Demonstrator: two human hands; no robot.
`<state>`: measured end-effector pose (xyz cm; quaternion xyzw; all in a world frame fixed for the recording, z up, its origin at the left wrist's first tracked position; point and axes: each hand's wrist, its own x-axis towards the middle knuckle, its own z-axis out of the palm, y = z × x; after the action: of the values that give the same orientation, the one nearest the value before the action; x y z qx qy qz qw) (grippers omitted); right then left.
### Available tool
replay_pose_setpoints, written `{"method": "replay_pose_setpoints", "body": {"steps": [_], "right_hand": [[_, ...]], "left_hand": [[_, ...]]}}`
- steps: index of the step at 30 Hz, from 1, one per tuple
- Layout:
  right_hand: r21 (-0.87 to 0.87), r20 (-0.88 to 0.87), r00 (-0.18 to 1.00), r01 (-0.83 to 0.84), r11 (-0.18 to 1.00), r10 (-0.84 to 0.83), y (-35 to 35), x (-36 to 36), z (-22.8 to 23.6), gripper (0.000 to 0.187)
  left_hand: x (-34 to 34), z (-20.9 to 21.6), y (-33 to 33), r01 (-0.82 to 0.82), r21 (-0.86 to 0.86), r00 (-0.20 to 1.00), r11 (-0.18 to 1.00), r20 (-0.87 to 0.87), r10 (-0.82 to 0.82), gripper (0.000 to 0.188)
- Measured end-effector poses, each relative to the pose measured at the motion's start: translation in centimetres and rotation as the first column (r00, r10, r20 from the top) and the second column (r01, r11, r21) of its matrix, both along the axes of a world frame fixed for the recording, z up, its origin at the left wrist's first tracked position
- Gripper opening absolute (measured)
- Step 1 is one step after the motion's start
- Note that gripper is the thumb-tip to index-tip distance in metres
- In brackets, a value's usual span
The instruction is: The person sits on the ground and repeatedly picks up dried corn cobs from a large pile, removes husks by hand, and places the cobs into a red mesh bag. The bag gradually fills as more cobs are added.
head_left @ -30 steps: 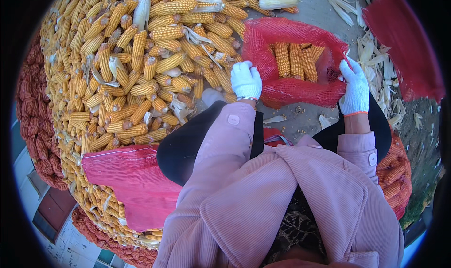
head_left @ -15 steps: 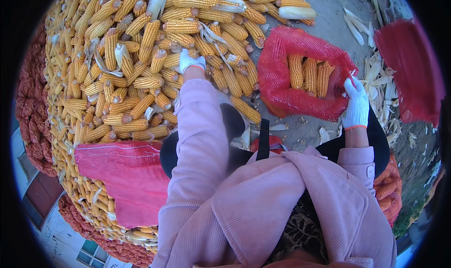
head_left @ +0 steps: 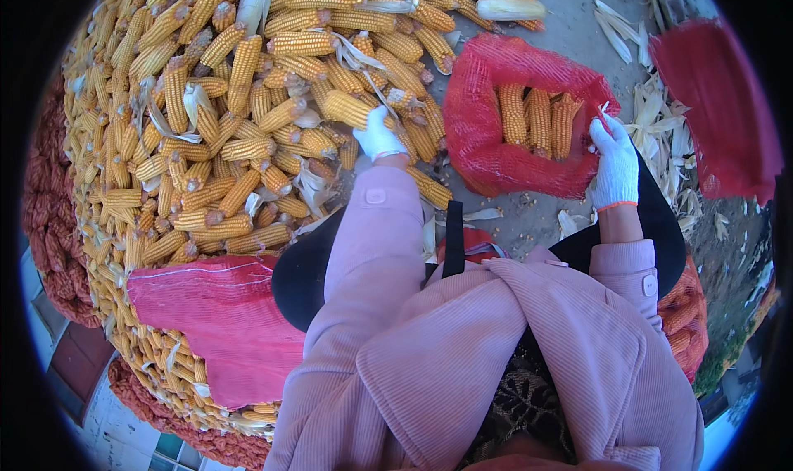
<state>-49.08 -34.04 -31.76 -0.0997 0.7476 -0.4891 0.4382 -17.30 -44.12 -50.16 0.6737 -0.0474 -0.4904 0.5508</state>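
In a white glove, my left hand (head_left: 380, 135) grips an ear of corn (head_left: 345, 107) by one end, just above the right edge of a big heap of corn ears (head_left: 239, 153). My right hand (head_left: 614, 161), gloved too, pinches the right rim of a red mesh sack (head_left: 487, 66). The sack's mouth gapes upward in front of me. Inside lie several ears of corn (head_left: 538, 120), side by side. Sack folds hide whatever is deeper down.
An empty-looking red sack (head_left: 219, 322) lies flat over the heap at left. Another red sack (head_left: 717, 107) is at far right, beside loose husks (head_left: 661, 132). A filled mesh sack (head_left: 684, 322) stands by my right side. Stacked full sacks (head_left: 58, 215) line the far left.
My left hand has come away from the heap toward the right, now with an ear of corn in it. The right hand keeps its hold on the sack rim.
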Motion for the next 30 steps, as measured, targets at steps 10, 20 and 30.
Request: {"method": "replay_pose_setpoints", "body": {"steps": [10,20,30], "right_hand": [[0.033,-0.066,0.997,-0.044,0.998,0.046,0.6,-0.6,0.1,0.037],[0.049,-0.065,0.997,-0.035,0.998,0.038,0.7,-0.9,0.8,0.038],[0.015,-0.036,0.999,0.011,1.000,-0.011,1.5,-1.0,-0.2,0.041]], "left_hand": [[0.3,2.5,-2.6,0.574,0.811,-0.591,-0.116,0.312,-0.744,0.067],[-0.1,3.1,-3.0,0.492,0.867,-0.515,-0.079,0.216,-0.830,0.061],[-1.4,10.9,-5.5,0.815,-0.323,0.492,0.481,-0.053,-0.869,0.067]]}}
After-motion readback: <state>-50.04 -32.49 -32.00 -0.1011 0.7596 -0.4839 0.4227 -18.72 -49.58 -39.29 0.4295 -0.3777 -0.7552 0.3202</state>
